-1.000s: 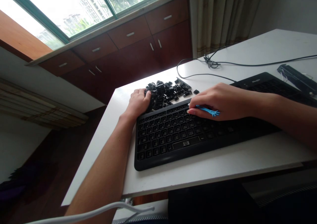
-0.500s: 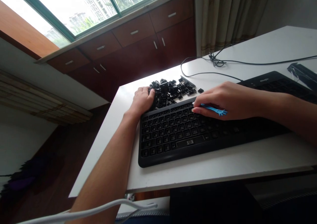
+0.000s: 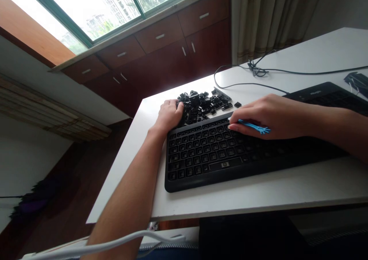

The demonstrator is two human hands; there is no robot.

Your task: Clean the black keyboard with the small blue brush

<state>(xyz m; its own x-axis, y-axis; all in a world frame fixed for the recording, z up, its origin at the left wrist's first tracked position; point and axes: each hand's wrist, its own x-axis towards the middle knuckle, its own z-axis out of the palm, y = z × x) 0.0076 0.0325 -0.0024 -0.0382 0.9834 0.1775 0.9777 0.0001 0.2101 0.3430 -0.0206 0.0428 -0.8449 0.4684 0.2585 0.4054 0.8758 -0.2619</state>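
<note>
A black keyboard [image 3: 201, 173] lies on the white table with its keycaps off, showing rows of bare square sockets. Over its upper middle rows my right hand [image 3: 268, 116] pinches a slim blue stick [image 3: 251, 126] whose tail is shaped like a tiny open hand. The stick's working end is mostly hidden by my fingers, close to the top row. My left hand [image 3: 169, 114] rests with fingers stretched out by the keyboard's far left corner. It borders a heap of loose black keycaps [image 3: 198, 104], and its fingertips are partly hidden.
A black cable [image 3: 255, 70] runs from the keyboard into a tangle on the table [image 3: 126, 160]. At the far right sits a dark plastic-looking item [image 3: 356, 83]. A white cord [image 3: 115, 244] crosses the front over my left forearm. Cabinets [image 3: 161, 60] stand behind.
The whole view has shifted slightly, so everything sits a little further right. Both hands keep their places on and beside the keyboard, and the blue stick is still pinched.
</note>
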